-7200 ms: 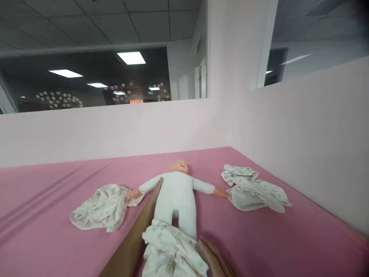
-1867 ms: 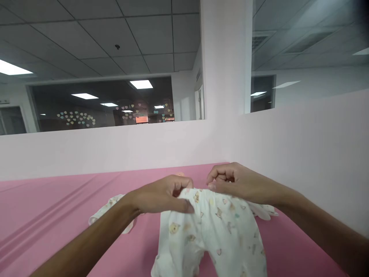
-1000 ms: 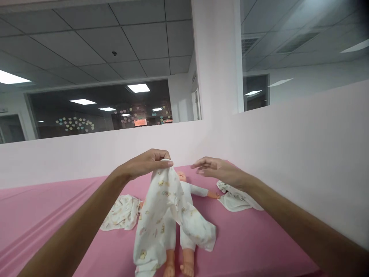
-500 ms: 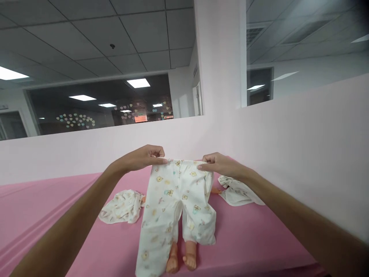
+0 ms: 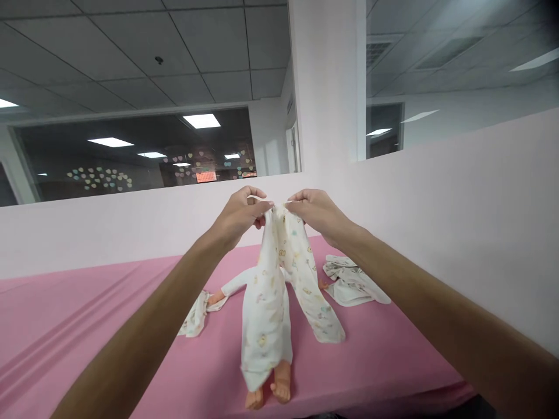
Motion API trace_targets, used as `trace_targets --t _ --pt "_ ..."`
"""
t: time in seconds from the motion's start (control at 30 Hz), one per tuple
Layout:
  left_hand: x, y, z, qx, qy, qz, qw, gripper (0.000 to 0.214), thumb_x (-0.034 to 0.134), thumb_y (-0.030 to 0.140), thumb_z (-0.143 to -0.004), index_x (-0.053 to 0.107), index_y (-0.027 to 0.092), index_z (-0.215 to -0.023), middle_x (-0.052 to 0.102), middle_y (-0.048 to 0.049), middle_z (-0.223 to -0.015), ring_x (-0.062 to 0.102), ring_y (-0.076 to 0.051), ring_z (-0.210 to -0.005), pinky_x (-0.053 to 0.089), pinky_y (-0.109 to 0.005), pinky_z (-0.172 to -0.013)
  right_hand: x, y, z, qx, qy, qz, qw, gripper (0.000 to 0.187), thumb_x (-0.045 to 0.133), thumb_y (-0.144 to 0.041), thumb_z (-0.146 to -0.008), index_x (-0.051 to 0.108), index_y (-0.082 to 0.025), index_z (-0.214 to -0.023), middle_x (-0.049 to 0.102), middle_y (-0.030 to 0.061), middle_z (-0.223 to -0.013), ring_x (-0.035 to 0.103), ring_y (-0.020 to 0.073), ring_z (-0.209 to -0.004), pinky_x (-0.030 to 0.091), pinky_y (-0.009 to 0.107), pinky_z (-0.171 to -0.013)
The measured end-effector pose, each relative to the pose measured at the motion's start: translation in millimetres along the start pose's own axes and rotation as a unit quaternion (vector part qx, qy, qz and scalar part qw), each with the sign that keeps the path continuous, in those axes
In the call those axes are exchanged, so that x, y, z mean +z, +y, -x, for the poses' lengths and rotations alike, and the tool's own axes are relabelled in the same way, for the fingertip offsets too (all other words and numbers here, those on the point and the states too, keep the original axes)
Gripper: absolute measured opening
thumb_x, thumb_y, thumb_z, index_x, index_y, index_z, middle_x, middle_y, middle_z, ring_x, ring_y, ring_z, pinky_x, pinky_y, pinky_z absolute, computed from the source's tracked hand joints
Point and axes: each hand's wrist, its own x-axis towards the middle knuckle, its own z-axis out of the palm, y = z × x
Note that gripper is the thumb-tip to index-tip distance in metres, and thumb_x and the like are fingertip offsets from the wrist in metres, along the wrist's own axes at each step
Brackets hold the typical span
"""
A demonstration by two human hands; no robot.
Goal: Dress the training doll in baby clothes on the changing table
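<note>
Baby trousers (image 5: 301, 273), white with small printed figures, hang by the waistband between my hands. My left hand (image 5: 247, 212) pinches the waistband's left part between thumb and fingers. Close beside it, my right hand (image 5: 314, 212) pinches the right part. Both trouser legs dangle downward and apart. Behind them a baby doll in a white top lies on its back, feet toward me; its feet (image 5: 282, 384) and one arm (image 5: 236, 283) show. The trousers and my hands hide its head and most of its body.
A pink sheet (image 5: 144, 361) covers the table. A crumpled printed cloth (image 5: 195, 317) lies by the doll's left-side hand, and another folded printed garment (image 5: 353, 285) lies at the right. White walls (image 5: 437, 215) with windows rise behind and to the right.
My hands have risen and come together, so the stretched waistband is now bunched. The trousers are lifted and their legs swing apart, uncovering the doll's arm and white top.
</note>
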Motion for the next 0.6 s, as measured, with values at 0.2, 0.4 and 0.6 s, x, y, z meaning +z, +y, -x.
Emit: trace_targets --t 0.2,0.4,0.6 --pt "18.6 -2.5 7.4 0.059 -0.005 -0.009 0.998 0.018 0.052 0.018 -0.081 0.051 0.020 -0.100 0.057 0.0014 -0.076 0.056 -0.011 -0.065 0.047 -0.028 -0.068 9.6 -16.4 14.8 -0.012 -0.111 -0.006 0.994 0.024 0.063 -0.025 -0.073 0.057 -0.017 -0.094 0.066 0.0051 -0.083 0.060 0.0176 -0.075 0.044 0.029 -0.063" --pt "21.4 -5.3 31.2 0.089 0.060 -0.102 0.989 0.030 0.052 0.035 -0.087 0.051 0.024 -0.115 0.052 -0.0073 -0.126 0.055 -0.020 -0.106 0.048 -0.029 -0.079 7.2 -2.0 10.7 -0.037 -0.063 0.018 0.997 0.020 0.061 -0.025 -0.073 0.059 -0.018 -0.091 0.065 0.0058 -0.092 0.059 0.0173 -0.078 0.045 0.029 -0.063" --pt "35.9 -62.0 79.7 -0.079 0.072 0.033 0.994 0.097 0.073 0.047 -0.074 0.011 0.031 -0.147 0.021 -0.0140 -0.155 0.030 -0.031 -0.138 0.041 -0.044 -0.102 7.7 -12.4 12.3 -0.076 -0.037 -0.095 0.992 0.019 0.061 -0.020 -0.074 0.059 -0.018 -0.093 0.063 0.0035 -0.088 0.059 0.0148 -0.077 0.047 0.028 -0.065"
